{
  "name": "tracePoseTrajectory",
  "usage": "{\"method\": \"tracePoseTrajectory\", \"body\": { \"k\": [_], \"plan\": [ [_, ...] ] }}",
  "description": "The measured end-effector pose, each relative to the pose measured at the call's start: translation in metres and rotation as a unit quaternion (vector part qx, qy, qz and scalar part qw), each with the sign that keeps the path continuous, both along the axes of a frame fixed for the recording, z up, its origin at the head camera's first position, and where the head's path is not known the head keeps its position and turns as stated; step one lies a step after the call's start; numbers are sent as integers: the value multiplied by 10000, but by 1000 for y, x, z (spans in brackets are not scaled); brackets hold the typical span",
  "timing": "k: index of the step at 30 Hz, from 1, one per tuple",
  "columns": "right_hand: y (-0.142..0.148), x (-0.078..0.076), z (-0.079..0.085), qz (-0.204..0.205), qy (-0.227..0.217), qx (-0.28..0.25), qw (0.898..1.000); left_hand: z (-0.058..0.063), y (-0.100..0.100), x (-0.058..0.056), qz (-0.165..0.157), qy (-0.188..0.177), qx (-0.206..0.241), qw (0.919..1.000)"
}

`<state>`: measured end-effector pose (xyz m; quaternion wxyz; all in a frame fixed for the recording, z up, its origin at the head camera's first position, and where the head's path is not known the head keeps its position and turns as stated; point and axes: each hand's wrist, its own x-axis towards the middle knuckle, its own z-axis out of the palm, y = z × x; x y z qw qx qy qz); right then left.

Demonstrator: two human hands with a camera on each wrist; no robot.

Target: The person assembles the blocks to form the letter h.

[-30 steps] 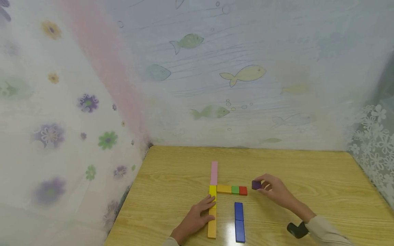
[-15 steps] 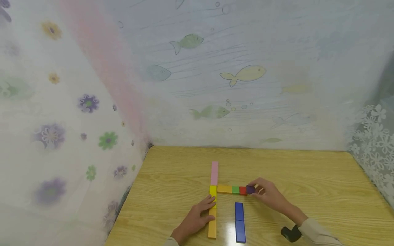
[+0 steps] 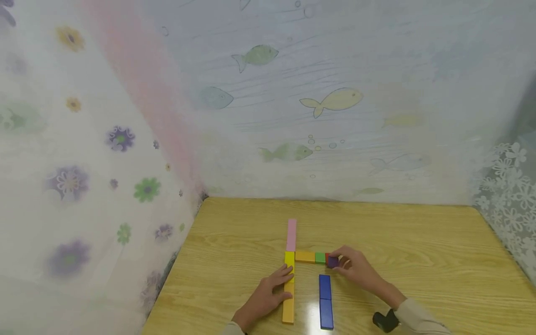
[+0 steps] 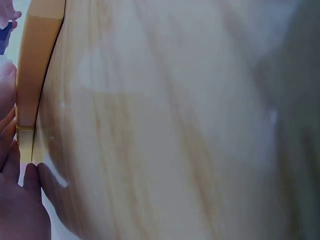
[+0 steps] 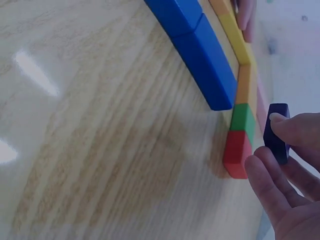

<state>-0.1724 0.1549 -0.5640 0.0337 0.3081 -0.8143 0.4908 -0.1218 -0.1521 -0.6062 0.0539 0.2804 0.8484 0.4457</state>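
Thumb and fingers of my right hand (image 3: 356, 267) pinch a small purple block (image 5: 278, 132). In the head view it overlaps the red block (image 5: 237, 156); the right wrist view shows it held over that end of the row. That row runs right from the column: a short orange block (image 3: 305, 257), a green block (image 3: 320, 258), then the red one. My left hand (image 3: 264, 295) rests with fingers extended on the yellow block (image 3: 290, 257) and its thumb at the long orange block (image 3: 288, 312). A pink block (image 3: 291, 235) continues the column at the far end.
Two blue blocks (image 3: 325, 300) lie end to end between my hands, below the row. The wooden table (image 3: 418, 242) meets a fish-patterned sheet (image 3: 377, 139) at the back and a flowered sheet (image 3: 83, 209) on the left. Something black (image 3: 385, 321) sits at my right wrist.
My right hand has moved left with the purple block, from right of the row to over the red block. My left hand has stayed on the column.
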Motion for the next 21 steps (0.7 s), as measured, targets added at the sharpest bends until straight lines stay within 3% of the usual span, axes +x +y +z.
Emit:
{"method": "tracePoseTrajectory", "body": {
  "k": [6,21],
  "plan": [
    [-6,2,-5,102,31,-71,9999,1,0,0,-31,14,4,10000],
    [-12,3,-18,93,7,311,9995,6,1,2,4,-124,-4,9999]
  ]
}}
